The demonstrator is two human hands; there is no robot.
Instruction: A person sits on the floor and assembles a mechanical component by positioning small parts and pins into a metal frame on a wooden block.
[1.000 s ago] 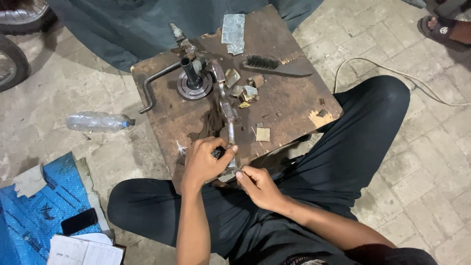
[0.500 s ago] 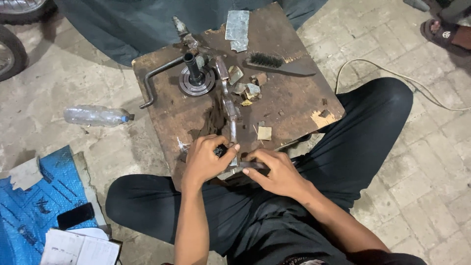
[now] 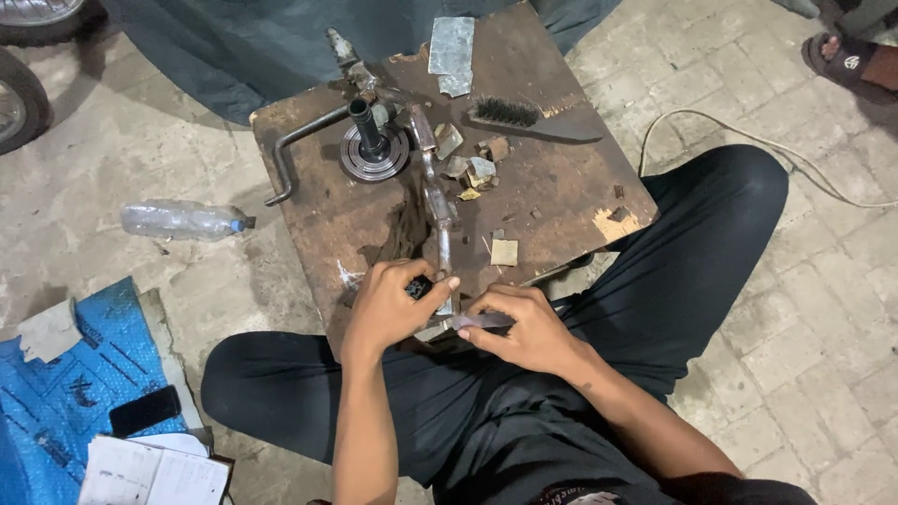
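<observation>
Both hands (image 3: 398, 309) (image 3: 524, 327) grip one thin, grey, flat metal strip (image 3: 482, 321).

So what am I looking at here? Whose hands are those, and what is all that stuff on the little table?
The camera sits on a person's head and looks down, so you see their own two hands and crossed legs on the floor. In front is a worn wooden board used as a table. On it lie a wire brush, a round metal part with a post sticking up, a bent metal crank and little scraps. The left hand grips a small dark thing beside a long metal piece. The right hand holds a thin flat metal strip. A plastic bottle lies on the floor.
</observation>
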